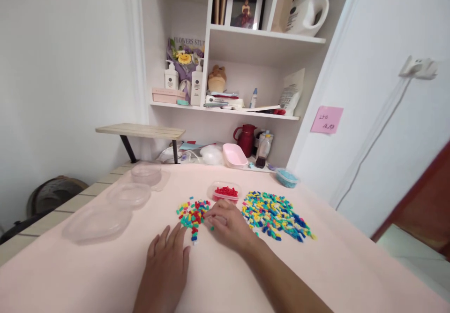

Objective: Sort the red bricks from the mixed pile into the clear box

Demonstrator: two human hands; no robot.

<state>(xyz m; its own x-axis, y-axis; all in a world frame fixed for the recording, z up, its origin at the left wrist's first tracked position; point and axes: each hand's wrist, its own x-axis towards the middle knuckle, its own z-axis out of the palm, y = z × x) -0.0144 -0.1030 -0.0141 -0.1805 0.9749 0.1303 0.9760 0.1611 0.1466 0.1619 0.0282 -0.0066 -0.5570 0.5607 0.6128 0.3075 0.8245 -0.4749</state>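
Observation:
On the pink tabletop (pixel 333 266) my left hand (pixel 168 259) lies flat with fingers stretched out, just below a small pile of mixed coloured beads (pixel 192 213). My right hand (pixel 228 223) rests between that pile and a larger spread of coloured beads (pixel 273 214). Its fingers are curled and pressed to the table at the small pile's right edge; whether they hold a bead is hidden. Behind my right hand stands a clear tub of red beads (pixel 226 192).
Three clear plastic bowls (pixel 128 194) sit at the left of the table. A tub of blue beads (pixel 286 177) stands at the back right. A pink dish (pixel 234 155), a red jug (pixel 246 139) and bottles line the wall under cluttered shelves. A small wooden shelf (pixel 140 131) juts out at the back left.

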